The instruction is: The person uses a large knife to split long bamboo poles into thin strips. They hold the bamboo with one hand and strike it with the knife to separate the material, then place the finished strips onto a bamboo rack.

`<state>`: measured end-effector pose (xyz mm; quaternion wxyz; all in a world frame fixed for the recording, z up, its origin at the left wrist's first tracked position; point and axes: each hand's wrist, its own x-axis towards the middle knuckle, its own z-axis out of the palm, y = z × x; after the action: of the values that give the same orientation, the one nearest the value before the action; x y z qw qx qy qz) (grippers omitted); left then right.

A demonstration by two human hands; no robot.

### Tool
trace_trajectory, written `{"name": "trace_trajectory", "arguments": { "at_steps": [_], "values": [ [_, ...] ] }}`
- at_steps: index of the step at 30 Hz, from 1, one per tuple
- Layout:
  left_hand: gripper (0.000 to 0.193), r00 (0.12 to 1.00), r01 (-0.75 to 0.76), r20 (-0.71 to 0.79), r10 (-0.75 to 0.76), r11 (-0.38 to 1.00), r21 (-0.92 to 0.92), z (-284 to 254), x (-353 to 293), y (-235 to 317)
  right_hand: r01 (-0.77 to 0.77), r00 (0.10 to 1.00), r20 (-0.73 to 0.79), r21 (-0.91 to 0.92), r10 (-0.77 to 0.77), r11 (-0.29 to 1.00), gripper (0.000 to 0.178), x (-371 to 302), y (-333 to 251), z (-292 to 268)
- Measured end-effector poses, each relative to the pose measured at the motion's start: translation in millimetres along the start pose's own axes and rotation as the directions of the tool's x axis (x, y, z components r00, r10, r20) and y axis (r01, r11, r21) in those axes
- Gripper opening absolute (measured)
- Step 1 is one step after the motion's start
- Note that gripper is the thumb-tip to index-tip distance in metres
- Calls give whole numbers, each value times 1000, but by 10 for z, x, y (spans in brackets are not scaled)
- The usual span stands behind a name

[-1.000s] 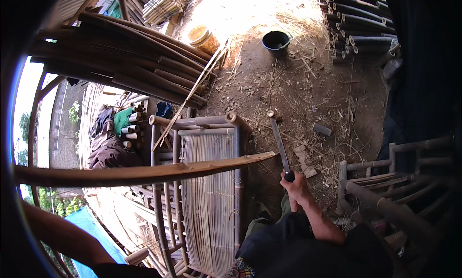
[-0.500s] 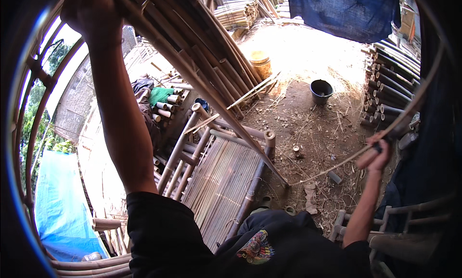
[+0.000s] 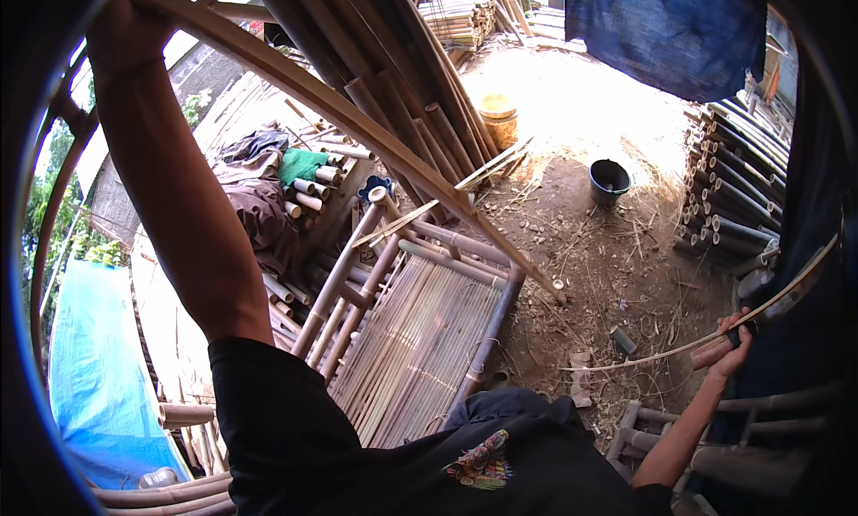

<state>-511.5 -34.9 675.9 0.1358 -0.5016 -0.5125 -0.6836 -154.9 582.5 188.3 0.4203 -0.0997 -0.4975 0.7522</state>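
Observation:
My left hand [image 3: 134,29] is raised at the upper left, its fingers partly lost in shadow, closed around the upper part of a long split bamboo pole [image 3: 357,123]. The pole slants down to the right, its lower end over the dirt floor. Off to the right, my right hand [image 3: 731,348] grips a wooden-handled machete [image 3: 710,352], its broad blade dim against the dark cloth. A thin, bowed bamboo strip [image 3: 639,362] passes by this hand; whether the fingers also hold it I cannot tell.
A bamboo bench [image 3: 420,337] stands before me, slats on top. Bamboo poles [image 3: 393,105] lean behind it; cut bamboo [image 3: 728,190] is stacked at right. A black bucket [image 3: 609,184] and a yellow bucket [image 3: 499,118] stand beyond. Blue tarp [image 3: 98,364] lies left.
The strip has dropped at its right end and now lies apart from the pole's lower end. My right hand has moved right and down; my left hand has shifted left with the pole.

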Motion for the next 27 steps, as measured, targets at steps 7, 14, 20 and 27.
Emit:
{"name": "trace_trajectory", "arguments": {
  "at_steps": [7, 14, 20, 27],
  "values": [
    [24, 548, 114, -800, 246, 925, 363, -418, -1487, -1753, 48, 997, -52, -59, -51, 997, 39, -196, 106, 429],
    [35, -29, 455, -982, 188, 877, 155, -963, -4100, -3282, 14, 998, -65, -49, -17, 999, 35, -359, 211, 963],
    [52, -652, 278, -661, -371, 694, -664, -1038, -5147, -3561, -17, 994, -107, -30, 14, 999, 35, -531, 281, 1237],
    [75, 206, 423, -804, -557, 792, -440, 54, -3071, -3124, -94, 995, -56, -182, 86, 979, 29, -700, 652, 2352]
  ]
}}
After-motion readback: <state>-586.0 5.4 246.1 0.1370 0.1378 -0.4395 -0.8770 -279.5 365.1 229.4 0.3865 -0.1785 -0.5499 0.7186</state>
